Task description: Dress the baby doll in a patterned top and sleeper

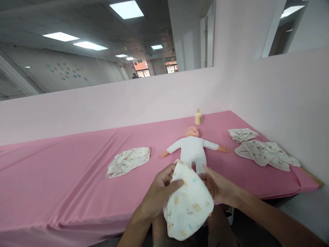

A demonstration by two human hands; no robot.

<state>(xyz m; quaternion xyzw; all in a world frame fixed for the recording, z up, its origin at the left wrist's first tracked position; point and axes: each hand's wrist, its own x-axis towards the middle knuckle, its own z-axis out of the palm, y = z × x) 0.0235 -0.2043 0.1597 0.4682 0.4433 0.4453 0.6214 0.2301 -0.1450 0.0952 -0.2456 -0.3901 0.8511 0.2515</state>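
We are holding a printed garment point(189, 202) just on the near side of the doll point(191, 148). Our left hand point(158, 193) is clasping its left edge with the thumb across the front, and our right hand point(218, 187) is pinching its right edge, fingers curled behind. The garment is hanging lengthwise in line with the doll's body, its upper end at the doll's legs, with both hands about equally near. A folded cloth point(128, 161) is lying left of the doll, loose clothes point(266, 153) right of it, and a bottle point(198, 117) is standing beyond its head.
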